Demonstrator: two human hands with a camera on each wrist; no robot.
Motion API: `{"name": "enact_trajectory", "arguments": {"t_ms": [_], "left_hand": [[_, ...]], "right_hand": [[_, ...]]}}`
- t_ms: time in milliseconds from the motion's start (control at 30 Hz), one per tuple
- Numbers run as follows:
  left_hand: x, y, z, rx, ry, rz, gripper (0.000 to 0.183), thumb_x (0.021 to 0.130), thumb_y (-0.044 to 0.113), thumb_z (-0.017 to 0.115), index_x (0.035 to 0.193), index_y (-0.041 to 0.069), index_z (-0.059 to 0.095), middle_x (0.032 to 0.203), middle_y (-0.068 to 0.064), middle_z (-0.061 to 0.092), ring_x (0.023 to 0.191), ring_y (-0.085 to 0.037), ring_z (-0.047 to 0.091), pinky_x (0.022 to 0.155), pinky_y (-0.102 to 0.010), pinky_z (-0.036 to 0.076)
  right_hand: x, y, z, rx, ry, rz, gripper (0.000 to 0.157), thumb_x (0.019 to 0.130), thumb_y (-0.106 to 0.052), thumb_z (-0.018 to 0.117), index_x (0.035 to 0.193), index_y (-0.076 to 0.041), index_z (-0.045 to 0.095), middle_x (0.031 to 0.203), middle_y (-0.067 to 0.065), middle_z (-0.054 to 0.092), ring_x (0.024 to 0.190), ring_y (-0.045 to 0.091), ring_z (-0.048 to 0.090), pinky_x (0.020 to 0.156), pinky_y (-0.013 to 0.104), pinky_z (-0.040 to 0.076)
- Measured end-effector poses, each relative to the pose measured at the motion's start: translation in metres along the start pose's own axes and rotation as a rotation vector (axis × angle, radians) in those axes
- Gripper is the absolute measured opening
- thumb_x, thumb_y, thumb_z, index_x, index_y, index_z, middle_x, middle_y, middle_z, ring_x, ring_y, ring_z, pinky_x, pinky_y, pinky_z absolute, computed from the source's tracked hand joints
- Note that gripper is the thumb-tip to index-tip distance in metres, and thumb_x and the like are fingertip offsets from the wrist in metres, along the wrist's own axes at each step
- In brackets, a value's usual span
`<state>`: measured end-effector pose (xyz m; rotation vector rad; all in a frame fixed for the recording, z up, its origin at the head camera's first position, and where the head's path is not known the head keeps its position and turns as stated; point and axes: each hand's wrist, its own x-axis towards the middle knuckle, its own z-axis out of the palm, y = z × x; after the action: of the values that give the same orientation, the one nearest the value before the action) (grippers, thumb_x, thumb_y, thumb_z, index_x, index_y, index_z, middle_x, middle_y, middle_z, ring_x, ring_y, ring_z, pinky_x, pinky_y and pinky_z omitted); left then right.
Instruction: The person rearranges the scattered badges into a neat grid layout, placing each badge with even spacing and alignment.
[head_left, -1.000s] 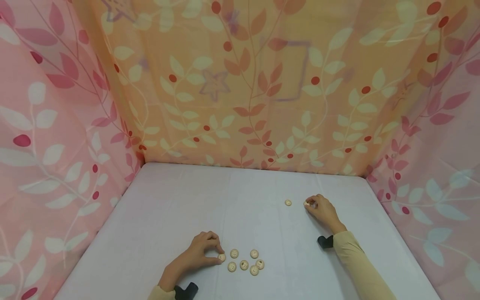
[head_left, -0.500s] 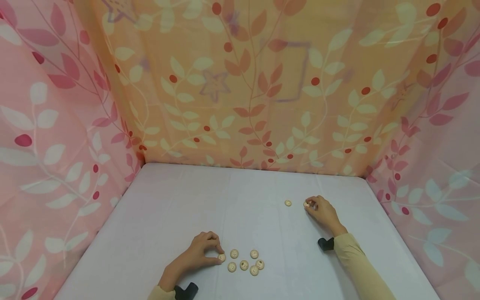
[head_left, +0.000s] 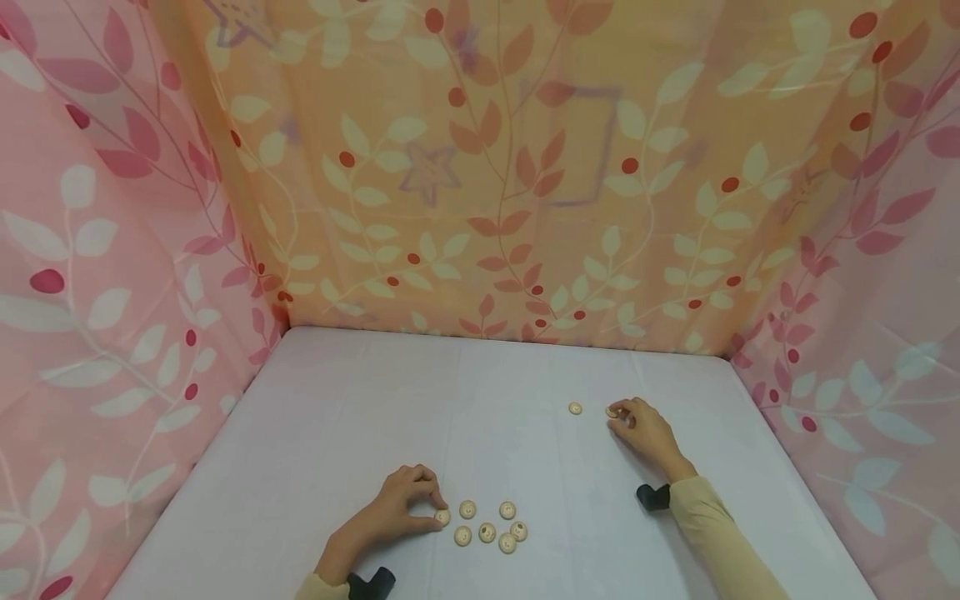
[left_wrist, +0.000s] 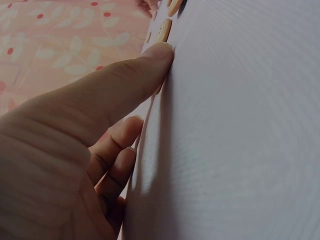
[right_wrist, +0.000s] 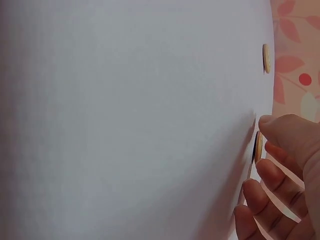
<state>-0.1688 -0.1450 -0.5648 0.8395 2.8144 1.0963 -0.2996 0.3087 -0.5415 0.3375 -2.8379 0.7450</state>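
In the head view my left hand (head_left: pixel 401 500) pinches a round wooden button (head_left: pixel 442 517) between thumb and index finger at the left end of a cluster. The thumb covers most of it in the left wrist view, where another wooden button (left_wrist: pixel 164 31) shows past the thumb tip. Farther off, at the right, my right hand (head_left: pixel 647 435) has thumb and fingers curled round a second button (right_wrist: pixel 258 146) at the table surface. To its left lies a lone button (head_left: pixel 575 408). The pale buttons carry small dark marks.
Several more buttons (head_left: pixel 487 532) lie loosely grouped right of the left hand, two of them overlapping. A white cloth covers the table (head_left: pixel 360 400). Patterned curtains (head_left: pixel 480 167) rise along its back and both sides. Black wrist mounts (head_left: pixel 652 497) sit below the hands.
My right hand has drawn back very slightly toward the body, its button staying at the fingertips. The left hand and the cluster hold their places; the whole view has shifted a touch.
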Motion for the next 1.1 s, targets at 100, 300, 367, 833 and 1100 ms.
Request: {"name": "enact_trajectory", "arguments": {"t_ms": [100, 300, 367, 833, 1100], "left_hand": [[0.000, 0.000, 0.000, 0.009, 0.008, 0.006, 0.017, 0.072, 0.043, 0.075, 0.083, 0.034, 0.065, 0.097, 0.019, 0.049, 0.094, -0.006, 0.041, 0.085, -0.042, 0.032], [-0.001, 0.000, 0.000, 0.004, -0.001, -0.016, 0.017, 0.072, 0.044, 0.074, 0.083, 0.036, 0.064, 0.097, 0.021, 0.048, 0.095, -0.004, 0.040, 0.086, -0.041, 0.031], [-0.001, 0.000, 0.000, -0.001, -0.002, -0.016, 0.017, 0.072, 0.043, 0.075, 0.083, 0.036, 0.065, 0.098, 0.020, 0.048, 0.095, -0.005, 0.040, 0.087, -0.041, 0.031], [0.000, 0.000, 0.000, 0.004, -0.012, -0.031, 0.017, 0.071, 0.044, 0.075, 0.083, 0.037, 0.064, 0.098, 0.021, 0.048, 0.095, -0.005, 0.040, 0.089, -0.043, 0.031], [-0.001, -0.001, 0.002, 0.008, 0.012, -0.005, 0.017, 0.071, 0.044, 0.074, 0.083, 0.036, 0.064, 0.097, 0.020, 0.048, 0.095, -0.005, 0.040, 0.086, -0.042, 0.031]], "right_hand": [[-0.002, -0.001, 0.001, 0.003, 0.006, -0.014, 0.023, 0.079, -0.021, 0.072, 0.100, -0.010, 0.067, 0.081, 0.001, 0.056, 0.065, 0.010, 0.045, 0.055, 0.027, 0.035], [-0.005, -0.006, 0.005, 0.006, 0.011, -0.035, 0.024, 0.079, -0.022, 0.073, 0.099, -0.010, 0.067, 0.081, -0.001, 0.056, 0.065, 0.008, 0.045, 0.056, 0.025, 0.035], [-0.006, -0.009, 0.005, 0.008, 0.005, -0.036, 0.024, 0.079, -0.022, 0.073, 0.099, -0.010, 0.067, 0.081, -0.001, 0.056, 0.066, 0.009, 0.045, 0.056, 0.026, 0.035], [-0.017, -0.026, 0.012, 0.013, -0.015, -0.081, 0.021, 0.077, -0.024, 0.075, 0.094, -0.014, 0.067, 0.082, -0.005, 0.056, 0.065, 0.007, 0.044, 0.055, 0.023, 0.035], [-0.022, -0.037, 0.013, 0.017, -0.049, -0.094, 0.021, 0.077, -0.026, 0.075, 0.094, -0.016, 0.067, 0.081, -0.008, 0.057, 0.063, 0.005, 0.044, 0.055, 0.023, 0.035]]}}
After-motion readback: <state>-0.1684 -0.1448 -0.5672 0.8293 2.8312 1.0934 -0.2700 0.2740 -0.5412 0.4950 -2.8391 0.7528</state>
